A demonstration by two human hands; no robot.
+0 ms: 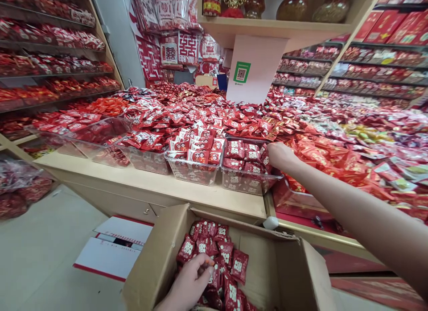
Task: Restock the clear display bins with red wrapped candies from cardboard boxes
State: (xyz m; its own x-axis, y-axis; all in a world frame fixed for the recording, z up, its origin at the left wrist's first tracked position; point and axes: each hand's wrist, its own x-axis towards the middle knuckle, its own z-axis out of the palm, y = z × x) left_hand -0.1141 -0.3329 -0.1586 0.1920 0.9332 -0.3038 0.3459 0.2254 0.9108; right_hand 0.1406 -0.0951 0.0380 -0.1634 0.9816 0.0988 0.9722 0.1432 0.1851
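Observation:
My left hand (191, 279) is inside an open cardboard box (267, 262), its fingers curled toward the thumb over small dark red candy packets (225, 253) with white double-happiness characters. One packet (215, 279) shows right at the thumb and fingertips. Farther up, my right hand (281, 156) reaches to the right end of a clear plastic bin (247, 181). Matching packets (234, 149) stand in rows in that bin. The right fingers are bent in against an upright packet (265, 155) at the bin's edge; the fingertips are partly hidden.
Left of that bin, another clear bin (194, 170) holds white-and-red packets. Orange-red packets (327, 157) are heaped to the right. A flattened white carton (110, 250) lies on the floor beside the box. Above hangs a wooden shelf (281, 27) and a QR-code sign (252, 85).

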